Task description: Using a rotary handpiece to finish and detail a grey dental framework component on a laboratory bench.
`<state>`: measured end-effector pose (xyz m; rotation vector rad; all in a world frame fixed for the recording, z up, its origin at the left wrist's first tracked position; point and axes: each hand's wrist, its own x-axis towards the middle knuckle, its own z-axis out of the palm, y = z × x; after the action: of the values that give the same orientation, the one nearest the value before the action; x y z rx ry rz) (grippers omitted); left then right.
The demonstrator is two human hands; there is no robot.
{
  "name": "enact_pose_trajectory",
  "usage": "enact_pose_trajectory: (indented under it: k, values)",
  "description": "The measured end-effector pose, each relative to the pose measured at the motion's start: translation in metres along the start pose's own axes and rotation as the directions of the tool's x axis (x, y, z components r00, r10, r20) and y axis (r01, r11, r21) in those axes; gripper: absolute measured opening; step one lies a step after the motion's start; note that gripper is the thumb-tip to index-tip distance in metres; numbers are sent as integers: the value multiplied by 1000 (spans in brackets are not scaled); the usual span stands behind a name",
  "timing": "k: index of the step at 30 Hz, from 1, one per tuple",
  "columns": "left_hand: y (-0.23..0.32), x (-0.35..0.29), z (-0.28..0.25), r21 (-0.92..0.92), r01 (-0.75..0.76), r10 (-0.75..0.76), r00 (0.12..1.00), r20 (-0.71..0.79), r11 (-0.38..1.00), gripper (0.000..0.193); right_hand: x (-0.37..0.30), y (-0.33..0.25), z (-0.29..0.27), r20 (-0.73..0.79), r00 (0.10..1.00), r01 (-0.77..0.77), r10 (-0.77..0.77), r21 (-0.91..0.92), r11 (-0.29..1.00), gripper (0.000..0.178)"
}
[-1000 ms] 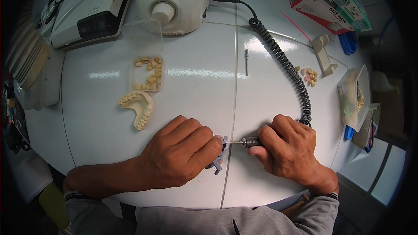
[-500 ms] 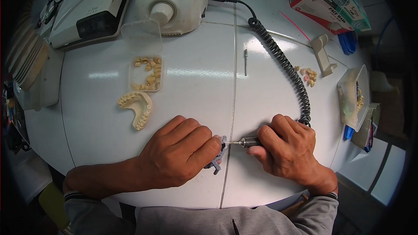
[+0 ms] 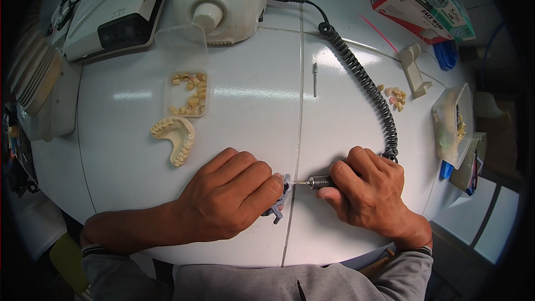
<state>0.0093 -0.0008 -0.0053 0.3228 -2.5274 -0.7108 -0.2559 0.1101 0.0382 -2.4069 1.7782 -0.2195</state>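
Closed around a small grey, branched metal dental framework, my left hand covers much of the piece with its fingers. My right hand grips a dark grey rotary handpiece, which lies nearly level and points left. Its thin bur reaches the framework's right edge by my left fingertips; whether the tip touches cannot be made out. Farther left on the table lies a cream dental cast. Behind the cast is a clear box of tooth-coloured pieces, its lid flipped back.
A coiled black cord runs from the white motor unit to the handpiece. Right of the cord are loose tooth pieces and a beige cradle. A spare bur lies mid-table. A plastic tub stands at the right edge.
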Motion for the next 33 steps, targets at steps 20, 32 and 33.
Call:
enact_pose_trajectory:
  k: [20, 32, 33]
  values:
    - [-1, 0, 0, 0, -1, 1, 1000, -4, 1000, 32, 0, 0, 1, 3, 1000, -3, 3, -2, 1000, 46]
    - [0, -1, 1, 5, 1, -1, 1000, -7, 1000, 31, 0, 0, 2, 1, 1000, -2, 2, 0, 1000, 46]
    - [0, -1, 1, 5, 4, -4, 1000, -7, 1000, 31, 0, 0, 2, -1, 1000, -1, 1, -1, 1000, 46]
